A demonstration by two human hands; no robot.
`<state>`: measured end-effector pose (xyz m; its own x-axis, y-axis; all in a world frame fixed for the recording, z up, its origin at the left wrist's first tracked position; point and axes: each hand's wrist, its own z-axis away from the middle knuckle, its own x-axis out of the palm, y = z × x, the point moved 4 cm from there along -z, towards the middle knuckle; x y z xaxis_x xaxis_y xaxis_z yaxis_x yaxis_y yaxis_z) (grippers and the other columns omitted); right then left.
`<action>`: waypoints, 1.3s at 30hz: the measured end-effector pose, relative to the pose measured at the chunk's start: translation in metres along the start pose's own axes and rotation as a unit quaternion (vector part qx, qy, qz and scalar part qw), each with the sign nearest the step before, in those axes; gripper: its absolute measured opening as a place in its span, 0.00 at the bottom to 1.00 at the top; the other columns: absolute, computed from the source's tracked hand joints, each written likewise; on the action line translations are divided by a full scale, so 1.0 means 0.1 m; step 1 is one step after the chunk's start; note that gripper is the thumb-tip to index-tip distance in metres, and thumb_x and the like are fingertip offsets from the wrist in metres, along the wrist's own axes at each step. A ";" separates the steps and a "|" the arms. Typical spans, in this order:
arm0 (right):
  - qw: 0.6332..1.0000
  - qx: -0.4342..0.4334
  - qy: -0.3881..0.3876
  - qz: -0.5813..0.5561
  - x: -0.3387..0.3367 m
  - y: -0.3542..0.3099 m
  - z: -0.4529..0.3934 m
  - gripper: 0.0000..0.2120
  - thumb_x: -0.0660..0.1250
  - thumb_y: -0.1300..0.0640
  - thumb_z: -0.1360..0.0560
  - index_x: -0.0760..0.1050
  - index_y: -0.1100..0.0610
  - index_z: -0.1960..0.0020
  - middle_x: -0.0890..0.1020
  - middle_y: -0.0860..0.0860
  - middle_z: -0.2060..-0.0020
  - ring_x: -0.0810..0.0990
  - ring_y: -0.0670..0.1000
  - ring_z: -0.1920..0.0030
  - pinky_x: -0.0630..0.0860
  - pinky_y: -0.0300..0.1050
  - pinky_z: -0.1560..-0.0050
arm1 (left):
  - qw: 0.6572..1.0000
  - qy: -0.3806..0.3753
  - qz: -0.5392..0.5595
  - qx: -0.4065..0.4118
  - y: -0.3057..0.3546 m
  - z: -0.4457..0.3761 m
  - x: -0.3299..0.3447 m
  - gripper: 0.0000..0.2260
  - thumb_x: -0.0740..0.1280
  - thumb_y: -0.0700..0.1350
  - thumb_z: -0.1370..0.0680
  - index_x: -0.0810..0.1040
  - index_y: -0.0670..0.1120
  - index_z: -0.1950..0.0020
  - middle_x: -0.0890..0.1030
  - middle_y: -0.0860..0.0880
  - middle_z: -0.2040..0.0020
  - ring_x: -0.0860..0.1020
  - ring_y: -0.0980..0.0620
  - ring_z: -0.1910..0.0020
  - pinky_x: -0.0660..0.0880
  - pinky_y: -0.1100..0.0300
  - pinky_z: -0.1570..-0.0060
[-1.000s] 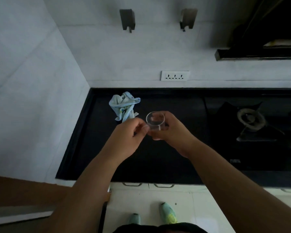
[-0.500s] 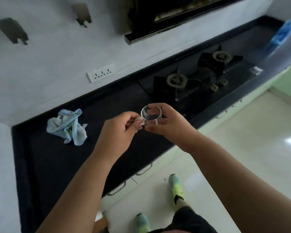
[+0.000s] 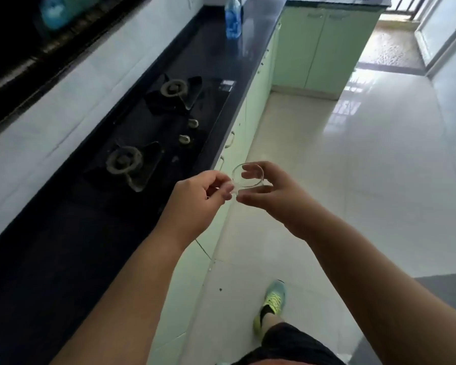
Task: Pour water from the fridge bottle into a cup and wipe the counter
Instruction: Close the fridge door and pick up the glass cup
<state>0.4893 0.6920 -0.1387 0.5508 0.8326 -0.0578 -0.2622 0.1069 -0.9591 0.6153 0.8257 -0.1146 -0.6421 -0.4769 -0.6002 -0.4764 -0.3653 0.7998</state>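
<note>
A small clear glass cup [image 3: 248, 177] is held in the air beside the counter's front edge, above the floor. My right hand [image 3: 271, 196] grips it with fingers curled round its body. My left hand [image 3: 203, 198] pinches the cup's handle on its left side. A blue-labelled plastic bottle [image 3: 233, 19] stands far down the black counter [image 3: 63, 246]. The cloth is out of view.
A two-burner gas hob [image 3: 153, 138] is set into the counter to the left of my hands. Pale green cabinets [image 3: 248, 122] run under the counter and across the far end. Glossy tiled floor [image 3: 366, 167] stretches ahead on the right.
My view has swung right along the counter, so the cloth has left the frame and the bottle has come into view. Both hands still hold the cup, now off the counter's edge.
</note>
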 end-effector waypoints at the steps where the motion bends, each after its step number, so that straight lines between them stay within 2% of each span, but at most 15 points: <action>1: 1.000 0.002 0.008 -0.003 -0.11 0.00 -0.03 0.26 0.79 0.63 0.27 0.76 0.48 0.33 0.80 0.44 0.37 0.87 0.46 0.48 0.82 0.51 0.41 | 1.000 -0.005 0.000 0.007 0.06 -0.10 0.07 0.05 0.70 0.50 0.18 0.84 0.52 0.44 0.87 0.57 0.58 0.85 0.62 0.55 0.84 0.58 0.47; 5: 0.998 0.007 0.056 -0.017 -0.93 -0.01 -0.31 0.26 0.79 0.64 0.28 0.76 0.48 0.34 0.81 0.45 0.38 0.87 0.48 0.47 0.82 0.49 0.41 | 0.998 -0.048 -0.004 0.033 0.39 -0.81 0.61 0.06 0.70 0.52 0.18 0.84 0.52 0.44 0.87 0.58 0.58 0.85 0.61 0.54 0.84 0.53 0.47; 9: 0.997 0.003 0.080 -0.022 -1.53 -0.12 -0.63 0.25 0.79 0.65 0.27 0.77 0.48 0.36 0.81 0.44 0.39 0.87 0.49 0.47 0.82 0.48 0.41 | 0.997 -0.060 -0.001 0.048 0.65 -1.43 0.98 0.07 0.70 0.53 0.18 0.84 0.53 0.43 0.86 0.59 0.57 0.85 0.62 0.54 0.84 0.53 0.47; 15: 0.992 0.018 0.123 -0.031 -2.18 -0.15 -1.00 0.26 0.79 0.64 0.28 0.77 0.49 0.34 0.81 0.45 0.38 0.87 0.48 0.47 0.83 0.50 0.40 | 0.992 -0.108 -0.016 0.066 0.96 -2.16 1.38 0.07 0.70 0.52 0.18 0.83 0.52 0.42 0.86 0.57 0.56 0.85 0.63 0.55 0.84 0.54 0.46; 23: 0.982 0.035 0.186 -0.028 -3.01 -0.20 -1.76 0.27 0.79 0.65 0.28 0.77 0.50 0.33 0.82 0.45 0.39 0.87 0.47 0.49 0.82 0.43 0.45 | 0.982 -0.167 -0.007 0.089 1.19 -3.35 1.93 0.05 0.70 0.51 0.18 0.83 0.53 0.45 0.87 0.58 0.57 0.84 0.66 0.56 0.83 0.56 0.47; 29: 0.971 0.032 0.237 -0.010 -3.67 -0.50 -2.54 0.27 0.78 0.64 0.27 0.76 0.49 0.33 0.81 0.43 0.38 0.87 0.43 0.50 0.80 0.39 0.47 | 0.973 -0.202 0.009 0.112 1.46 -4.52 2.21 0.04 0.69 0.49 0.18 0.84 0.53 0.47 0.87 0.58 0.58 0.84 0.65 0.57 0.83 0.57 0.47; 35: 0.956 0.023 0.293 -0.030 -4.27 -0.74 -3.23 0.27 0.79 0.63 0.27 0.76 0.47 0.32 0.81 0.41 0.39 0.87 0.41 0.49 0.79 0.37 0.49 | 0.962 -0.244 -0.007 0.122 1.80 -5.63 2.47 0.03 0.69 0.51 0.18 0.83 0.55 0.48 0.86 0.56 0.58 0.86 0.55 0.54 0.83 0.48 0.47; 39: 0.952 0.028 0.300 -0.043 -4.70 -0.74 -3.70 0.27 0.78 0.64 0.27 0.76 0.48 0.33 0.81 0.41 0.39 0.87 0.42 0.50 0.83 0.44 0.44 | 0.957 -0.265 -0.024 0.112 1.91 -6.25 2.74 0.04 0.69 0.50 0.18 0.83 0.55 0.49 0.87 0.54 0.58 0.86 0.54 0.55 0.83 0.47 0.47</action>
<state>0.5430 0.0920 -0.1427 0.9219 0.3599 -0.1435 -0.2280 0.2044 -0.9519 0.7239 0.1257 -0.1304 -0.8030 0.0310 -0.5952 -0.5913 -0.1667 0.7890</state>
